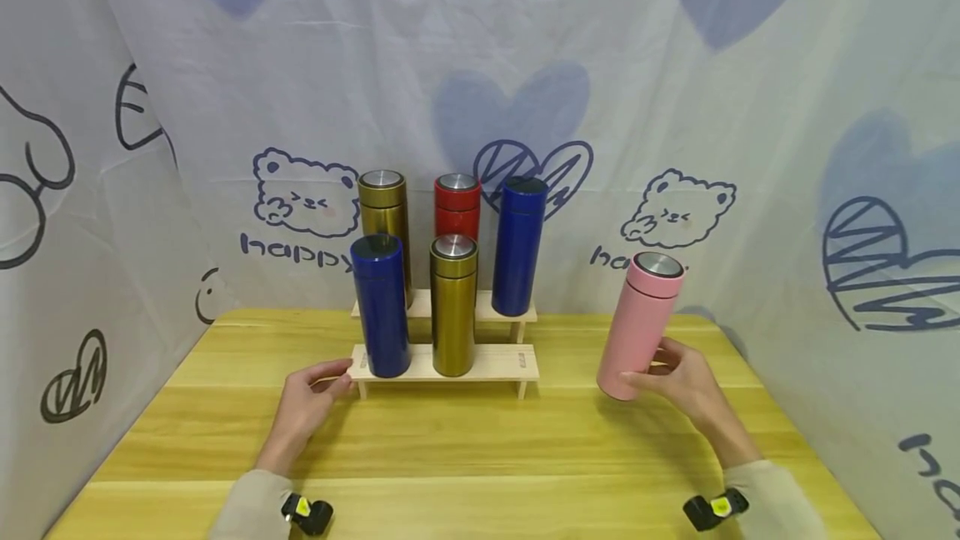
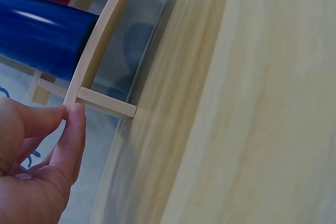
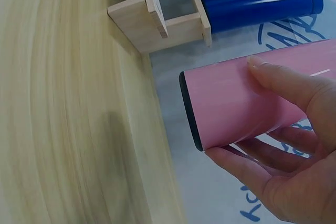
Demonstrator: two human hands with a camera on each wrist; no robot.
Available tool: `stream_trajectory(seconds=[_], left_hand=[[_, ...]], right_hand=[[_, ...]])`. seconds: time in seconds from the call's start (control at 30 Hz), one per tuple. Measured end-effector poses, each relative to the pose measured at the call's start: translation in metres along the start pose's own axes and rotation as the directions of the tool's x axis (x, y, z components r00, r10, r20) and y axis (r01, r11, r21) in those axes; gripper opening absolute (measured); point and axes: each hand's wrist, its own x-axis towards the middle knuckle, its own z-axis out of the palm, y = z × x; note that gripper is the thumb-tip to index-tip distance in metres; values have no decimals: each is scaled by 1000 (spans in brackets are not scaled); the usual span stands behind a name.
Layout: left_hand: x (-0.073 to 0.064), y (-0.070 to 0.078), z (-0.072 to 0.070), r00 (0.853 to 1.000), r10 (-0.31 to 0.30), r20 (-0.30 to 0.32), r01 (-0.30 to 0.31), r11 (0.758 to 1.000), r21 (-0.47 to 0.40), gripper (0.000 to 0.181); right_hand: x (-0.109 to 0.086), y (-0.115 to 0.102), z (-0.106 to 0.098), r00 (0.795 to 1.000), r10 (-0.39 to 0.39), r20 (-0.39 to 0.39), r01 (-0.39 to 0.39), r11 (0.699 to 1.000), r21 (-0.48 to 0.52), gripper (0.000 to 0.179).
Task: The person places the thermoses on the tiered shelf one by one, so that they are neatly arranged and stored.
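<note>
On the right, my right hand (image 1: 684, 380) grips the lower part of a pink thermos bottle (image 1: 643, 323), which tilts with its silver lid leaning right. In the right wrist view the bottle's dark base (image 3: 190, 111) is apart from the tabletop, thumb on one side and fingers on the other. My left hand (image 1: 306, 402) pinches the left end of the lower step of a wooden two-step rack (image 1: 495, 363), as the left wrist view also shows. Upright on that step are a blue bottle (image 1: 382, 307) and a gold bottle (image 1: 453, 307).
Along the rack's upper step stand another gold bottle (image 1: 384, 198), a red bottle (image 1: 457, 202) partly hidden, and another blue bottle (image 1: 517, 248). The wooden table (image 1: 480, 465) spreads around the rack. A patterned cloth (image 1: 637, 107) hangs behind and at both sides.
</note>
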Motion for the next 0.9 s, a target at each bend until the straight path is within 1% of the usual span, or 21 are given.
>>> stream_trajectory(seconds=[0.1, 0.23, 0.47, 0.63, 0.9], left_hand=[[0, 1, 0, 1000, 2, -2, -2, 1000, 1, 34], [1, 1, 0, 1000, 6, -4, -5, 1000, 4, 34], [0, 0, 1, 1000, -2, -1, 2, 1000, 13, 34], [1, -1, 0, 1000, -4, 1, 4, 1000, 17, 34], [2, -1, 0, 1000, -8, 5, 7, 1000, 14, 35]], right_hand=[[2, -4, 3, 1000, -6, 1, 6, 1000, -14, 77], [4, -8, 8, 1000, -8, -1, 8, 1000, -7, 76], [8, -10, 14, 1000, 20, 14, -20, 1000, 4, 78], [10, -11, 18, 1000, 18, 15, -18, 1000, 24, 79], [12, -14, 22, 1000, 11, 18, -11, 1000, 28, 78]])
